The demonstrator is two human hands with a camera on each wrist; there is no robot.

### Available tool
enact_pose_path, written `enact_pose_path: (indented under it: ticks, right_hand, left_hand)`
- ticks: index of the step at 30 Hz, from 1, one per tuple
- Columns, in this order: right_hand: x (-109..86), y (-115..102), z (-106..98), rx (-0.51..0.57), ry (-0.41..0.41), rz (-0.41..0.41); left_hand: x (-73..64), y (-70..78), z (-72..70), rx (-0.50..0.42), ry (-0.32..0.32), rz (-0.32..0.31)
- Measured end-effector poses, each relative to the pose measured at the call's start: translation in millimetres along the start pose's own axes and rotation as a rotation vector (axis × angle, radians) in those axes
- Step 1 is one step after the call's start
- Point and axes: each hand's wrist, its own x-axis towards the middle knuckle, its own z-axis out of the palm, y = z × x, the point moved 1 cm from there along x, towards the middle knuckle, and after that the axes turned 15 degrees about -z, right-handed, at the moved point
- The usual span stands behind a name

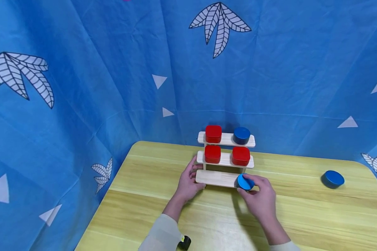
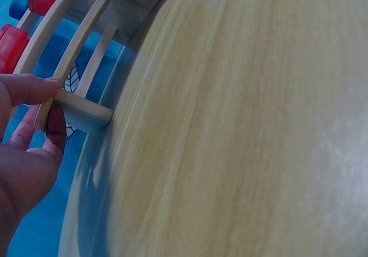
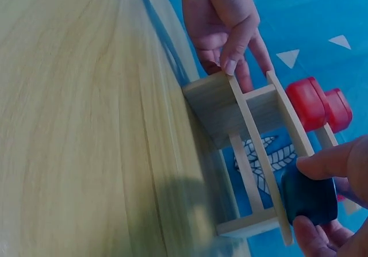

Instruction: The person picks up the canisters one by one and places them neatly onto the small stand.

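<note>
A three-tier wooden shelf rack (image 1: 218,177) stands on the table. My left hand (image 1: 187,184) grips the left end of its lowest board, thumb above and fingers below in the left wrist view. At the right end of that same board, my right hand (image 1: 261,198) pinches a blue round block (image 1: 245,182) between thumb and fingers; the right wrist view shows the block (image 3: 307,196) right at the board. On the middle board sit two red rounded-square blocks (image 1: 212,154). The top board bears a red block (image 1: 213,134) at left and a blue round block (image 1: 241,135) at right.
Another blue round block (image 1: 332,179) lies on the wooden table (image 1: 295,209) at the far right. Behind the rack hangs a blue patterned cloth (image 1: 270,87), close to the table's back edge. A small black object (image 1: 185,243) shows beside the left sleeve.
</note>
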Motion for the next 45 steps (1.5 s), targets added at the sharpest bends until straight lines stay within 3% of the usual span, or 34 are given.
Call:
enact_pose_path:
  ticks: [18,30,45]
  right_hand:
    - [4.6,-1.5,17.6,0.027,-0.006,-0.057]
    - [5.7,-8.5,29.6,0.071,-0.025,-0.05]
    - [7.5,-12.4,40.5,0.042,-0.071,-0.059]
  left_hand:
    - [1.4,0.2,0.0,0.002,-0.006,0.001]
    - [0.6,-1.2,-0.2,-0.002,-0.008,0.011]
    - [0.4,-0.5,-0.3,0.004,0.002,-0.002]
